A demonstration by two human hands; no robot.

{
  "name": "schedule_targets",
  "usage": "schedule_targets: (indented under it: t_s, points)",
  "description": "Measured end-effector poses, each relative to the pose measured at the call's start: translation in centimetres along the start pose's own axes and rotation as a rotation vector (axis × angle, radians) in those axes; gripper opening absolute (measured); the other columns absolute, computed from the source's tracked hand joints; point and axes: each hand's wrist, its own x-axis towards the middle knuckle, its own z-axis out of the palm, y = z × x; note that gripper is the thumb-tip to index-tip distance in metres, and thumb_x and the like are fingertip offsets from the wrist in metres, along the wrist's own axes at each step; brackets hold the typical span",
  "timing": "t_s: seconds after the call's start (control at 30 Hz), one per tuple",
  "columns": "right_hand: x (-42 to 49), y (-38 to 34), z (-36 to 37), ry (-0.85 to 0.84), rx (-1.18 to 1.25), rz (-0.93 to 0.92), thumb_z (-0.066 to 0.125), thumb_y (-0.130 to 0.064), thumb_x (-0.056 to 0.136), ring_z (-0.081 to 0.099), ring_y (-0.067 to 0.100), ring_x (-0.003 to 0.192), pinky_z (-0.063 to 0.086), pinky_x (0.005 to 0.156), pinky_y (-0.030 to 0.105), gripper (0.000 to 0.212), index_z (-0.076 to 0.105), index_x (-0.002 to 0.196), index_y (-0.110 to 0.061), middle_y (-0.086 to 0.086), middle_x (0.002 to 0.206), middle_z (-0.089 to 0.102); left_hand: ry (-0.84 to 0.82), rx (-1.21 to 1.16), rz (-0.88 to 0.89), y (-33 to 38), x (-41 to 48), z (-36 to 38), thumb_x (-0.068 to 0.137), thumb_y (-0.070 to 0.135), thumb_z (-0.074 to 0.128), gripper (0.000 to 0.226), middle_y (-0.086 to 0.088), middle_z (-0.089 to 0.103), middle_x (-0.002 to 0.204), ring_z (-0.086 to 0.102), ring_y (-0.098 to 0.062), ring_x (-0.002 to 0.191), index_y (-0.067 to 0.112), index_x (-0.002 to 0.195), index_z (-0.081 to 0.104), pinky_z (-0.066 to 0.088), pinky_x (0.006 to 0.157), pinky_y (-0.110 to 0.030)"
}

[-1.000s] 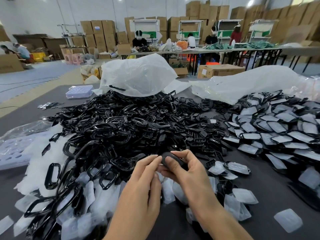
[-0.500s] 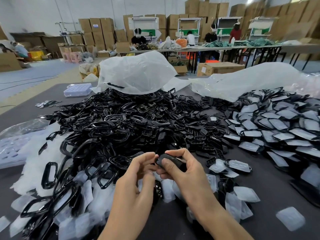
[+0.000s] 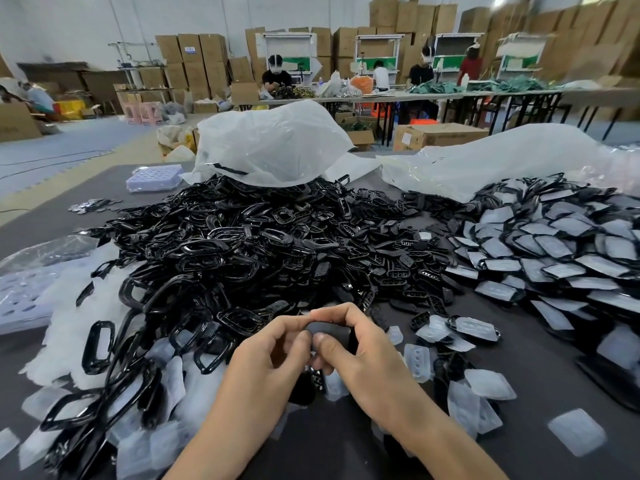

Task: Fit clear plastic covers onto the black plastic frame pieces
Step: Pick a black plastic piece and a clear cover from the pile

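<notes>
While black frames (image 3: 242, 251) heap the dark table (image 3: 533, 389), cardboard boxes (image 3: 194, 60) line walls.

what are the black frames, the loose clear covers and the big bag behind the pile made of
Black frames: hard glossy plastic, judging by sharp light glints on their rims.
Clear covers: thin frosted, semi-transparent plastic, probably moulded, with raised bumps.
Bag: soft milky plastic film, crumpled and creased.

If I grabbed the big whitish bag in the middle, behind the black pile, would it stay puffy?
Probably not: the bag looks thin, translucent and creased, so it would likely sag floppily. It seems light for its size. Its shiny film may be slippery.
</notes>
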Motion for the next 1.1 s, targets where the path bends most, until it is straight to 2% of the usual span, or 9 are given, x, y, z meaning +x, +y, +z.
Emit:
schedule_targets:
  t_s: [0.1, 0.2, 0.43, 0.57, 0.67, 0.73, 0.87, 1.0, 1.1]
  points:
    - [0.0, -0.2, 0.2, -0.015, -0.001, 0.003, 0.056, -0.003, 0.102, 0.065, 0.006, 0.073, 0.052, 0.073, 0.02, 0.02, 0.063, 0.113, -0.019, -0.007, 0.082, 0.071, 0.01, 0.097, 0.041, 0.0, -0.2, 0.0, 0.099, 0.011, 0.055, 0.036, 0.009, 0.073, 0.072, 0.068, -0.004, 0.069, 0.044, 0.102, 0.069, 0.048, 0.064, -0.011]
    - [0.1, -0.2, 0.3, -0.026, 0.007, 0.002, 0.054, -0.003, 0.103, 0.064, 0.004, 0.073, 0.053, 0.074, 0.021, 0.02, 0.062, 0.114, -0.019, -0.012, 0.08, 0.069, 0.076, 0.176, 0.083, -0.2, -0.3, 0.3, 0.1, 0.013, 0.052, 0.039, 0.014, 0.07, 0.069, 0.063, -0.006, 0.058, 0.048, 0.104, 0.066, 0.042, 0.054, -0.01]
    - [0.2, -0.2, 0.2, 0.051, 0.022, -0.006, 0.059, -0.007, 0.101, 0.066, 0.005, 0.071, 0.053, 0.07, 0.018, 0.017, 0.064, 0.111, -0.021, -0.007, 0.08, 0.072, 0.051, 0.069, 0.048, 0.0, -0.4, 0.5, 0.101, 0.016, 0.053, 0.037, 0.01, 0.074, 0.08, 0.069, -0.019, 0.071, 0.05, 0.109, 0.065, 0.059, 0.073, -0.045]
    - [0.6, -0.1, 0.3, 0.085, 0.108, 0.004, 0.062, -0.022, 0.096, 0.07, 0.013, 0.074, 0.055, 0.071, 0.021, 0.012, 0.07, 0.102, -0.029, -0.001, 0.086, 0.074, 0.103, 0.099, 0.07, -0.1, -0.3, 0.3, 0.098, 0.014, 0.056, 0.028, 0.011, 0.073, 0.077, 0.069, -0.013, 0.07, 0.038, 0.104, 0.069, 0.054, 0.07, -0.037]
    - [0.9, -0.3, 0.5, 0.093, 0.291, 0.053, 0.059, -0.026, 0.093, 0.071, 0.019, 0.075, 0.056, 0.07, 0.024, 0.018, 0.076, 0.095, -0.03, 0.008, 0.091, 0.076, 0.153, 0.093, 0.075, 0.2, -0.2, 0.2, 0.098, 0.011, 0.057, 0.03, 0.016, 0.072, 0.078, 0.069, -0.007, 0.073, 0.038, 0.103, 0.069, 0.052, 0.067, -0.019]
    - [0.9, -0.2, 0.5, 0.103, 0.354, 0.091, 0.055, -0.019, 0.099, 0.07, 0.02, 0.074, 0.056, 0.068, 0.024, 0.025, 0.078, 0.094, -0.026, 0.011, 0.092, 0.076, 0.159, 0.104, 0.072, 0.2, -0.2, 0.3, 0.098, 0.012, 0.058, 0.032, 0.018, 0.073, 0.078, 0.069, -0.005, 0.074, 0.042, 0.102, 0.068, 0.05, 0.065, -0.014]
    - [1.1, -0.1, 0.4, 0.12, 0.44, 0.144, 0.05, -0.004, 0.104, 0.067, 0.022, 0.066, 0.055, 0.06, 0.026, 0.032, 0.077, 0.092, -0.016, 0.016, 0.086, 0.073, 0.156, 0.162, 0.124, -0.4, -0.3, 0.3, 0.097, 0.016, 0.059, 0.041, 0.018, 0.071, 0.074, 0.068, -0.011, 0.068, 0.057, 0.097, 0.064, 0.052, 0.064, -0.024]
    - [1.0, -0.2, 0.5, 0.087, 0.41, 0.168, 0.055, -0.003, 0.1, 0.066, 0.019, 0.064, 0.054, 0.059, 0.025, 0.019, 0.073, 0.095, -0.009, 0.012, 0.081, 0.071, 0.122, 0.231, 0.228, -0.1, -0.2, 0.3, 0.099, 0.022, 0.053, 0.053, 0.027, 0.069, 0.079, 0.067, 0.0, 0.071, 0.074, 0.105, 0.055, 0.045, 0.061, -0.008]
    - [1.0, -0.3, 0.4, 0.074, 0.379, 0.16, 0.059, -0.003, 0.099, 0.064, 0.019, 0.063, 0.054, 0.06, 0.025, 0.024, 0.076, 0.087, -0.015, 0.01, 0.079, 0.069, 0.118, 0.27, 0.305, 0.1, -0.3, 0.4, 0.094, 0.02, 0.051, 0.056, 0.033, 0.068, 0.088, 0.066, 0.008, 0.08, 0.074, 0.11, 0.054, 0.043, 0.066, -0.002]
